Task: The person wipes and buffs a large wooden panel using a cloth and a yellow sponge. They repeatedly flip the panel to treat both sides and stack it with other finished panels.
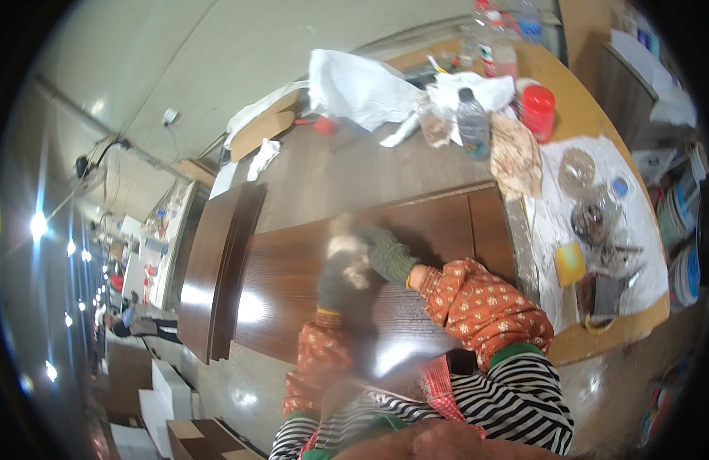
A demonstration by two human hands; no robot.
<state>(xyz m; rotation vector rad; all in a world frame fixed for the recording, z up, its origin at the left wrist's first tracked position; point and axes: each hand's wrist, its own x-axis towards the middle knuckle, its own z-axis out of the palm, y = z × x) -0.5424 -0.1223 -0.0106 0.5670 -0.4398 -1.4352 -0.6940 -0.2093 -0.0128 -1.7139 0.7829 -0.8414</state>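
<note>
A dark brown wood-grain panel (285,270) lies across the workbench before me, with light reflecting off its glossy face. Both my hands wear grey knitted gloves and are over its middle. Near my left hand (338,282) is a pale, crumpled cloth (354,259), but a blurred patch in the view hides how the fingers meet it. Beside it, my right hand (386,256) reaches in from the right, its fingertips close to the cloth; whether they grip it is unclear. Orange floral sleeve covers are on both my forearms.
More brown panels (216,276) stand stacked at the left. White cloth (360,89), bottles (472,123) and a red-lidded jar (538,112) are at the back. On the right, a white sheet (538,230) holds a yellow sponge (569,264) and bowls. A person (142,326) is far left.
</note>
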